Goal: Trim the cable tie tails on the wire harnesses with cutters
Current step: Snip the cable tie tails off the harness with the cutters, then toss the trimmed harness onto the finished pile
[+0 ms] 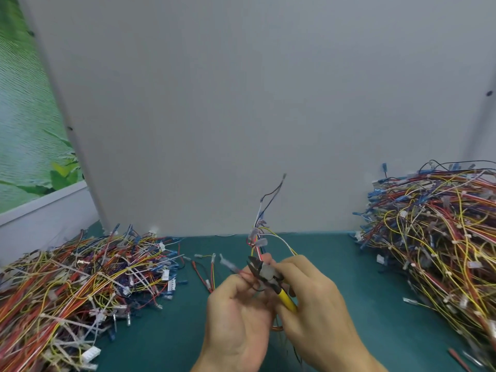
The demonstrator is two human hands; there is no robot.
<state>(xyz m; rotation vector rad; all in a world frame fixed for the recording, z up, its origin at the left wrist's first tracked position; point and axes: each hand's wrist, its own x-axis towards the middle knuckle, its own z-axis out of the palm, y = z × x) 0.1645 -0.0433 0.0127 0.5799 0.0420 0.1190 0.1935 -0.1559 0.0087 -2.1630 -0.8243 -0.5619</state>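
Observation:
My left hand (236, 315) holds a wire harness (259, 237) upright above the green table, its coloured wires and clear connectors fanning up toward the grey wall. My right hand (314, 299) grips yellow-handled cutters (271, 280), whose dark jaws point up-left and sit against the harness just above my left fingers. Whether the jaws are closed on a tie tail is hidden by my fingers and blur.
A large heap of harnesses (80, 288) covers the table's left side, and a taller heap (434, 237) fills the right. A few loose wires (206, 269) lie on the green table (375, 318) behind my hands. A grey wall panel (241, 103) stands close behind.

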